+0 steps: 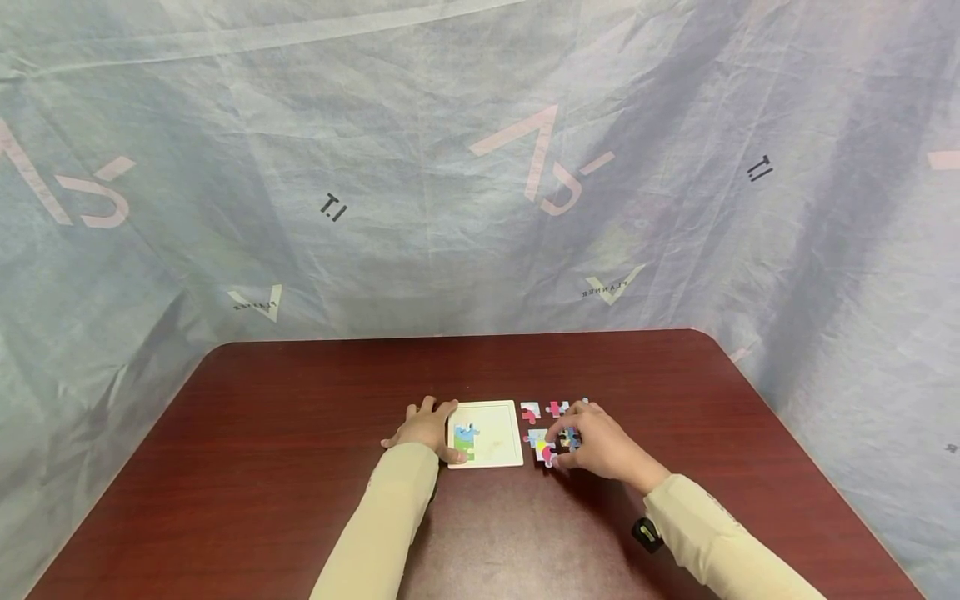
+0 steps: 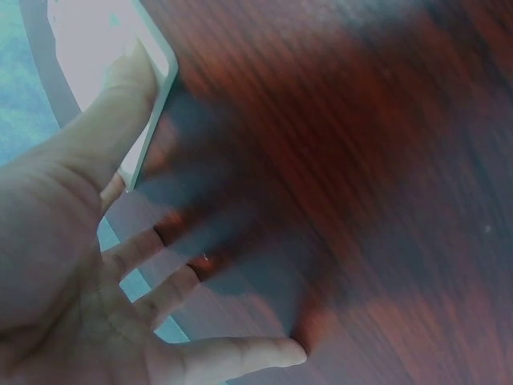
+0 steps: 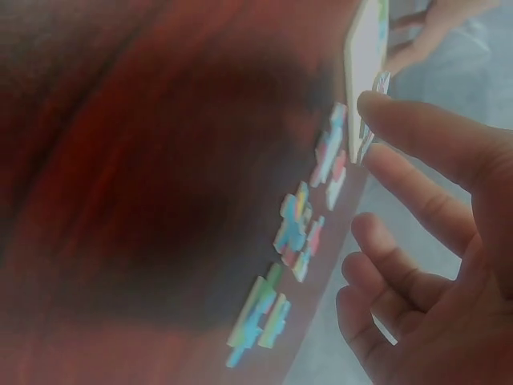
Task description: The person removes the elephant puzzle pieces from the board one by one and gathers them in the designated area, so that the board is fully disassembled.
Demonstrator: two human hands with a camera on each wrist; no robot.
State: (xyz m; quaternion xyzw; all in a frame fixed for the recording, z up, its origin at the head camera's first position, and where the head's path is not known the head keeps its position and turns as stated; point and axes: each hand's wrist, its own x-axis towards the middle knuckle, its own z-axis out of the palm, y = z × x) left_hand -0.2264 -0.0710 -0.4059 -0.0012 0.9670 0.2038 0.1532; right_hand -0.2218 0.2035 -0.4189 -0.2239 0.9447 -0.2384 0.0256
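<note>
My left hand (image 1: 420,429) spreads its fingers at the left edge of a pale puzzle board (image 1: 501,425). In the left wrist view its thumb (image 2: 128,84) lies over the board's edge, while the other fingers reach out over the table. Joined blue and green puzzle pieces (image 1: 465,435) fill the board's left side. To the right of the board, my right hand (image 1: 600,443) pinches a jigsaw piece (image 1: 545,452) with pink and yellow on it. Seen from the right wrist, thumb and forefinger hold that piece (image 3: 383,84) raised on edge, the remaining fingers loosely bent.
Several loose jigsaw pieces (image 3: 292,224) lie right of the board, partly hidden by my right hand in the head view. Among them are a red and white piece (image 1: 530,412) and a pink one (image 1: 556,408). A grey cloth (image 1: 450,208) hangs behind the dark red table (image 1: 300,392).
</note>
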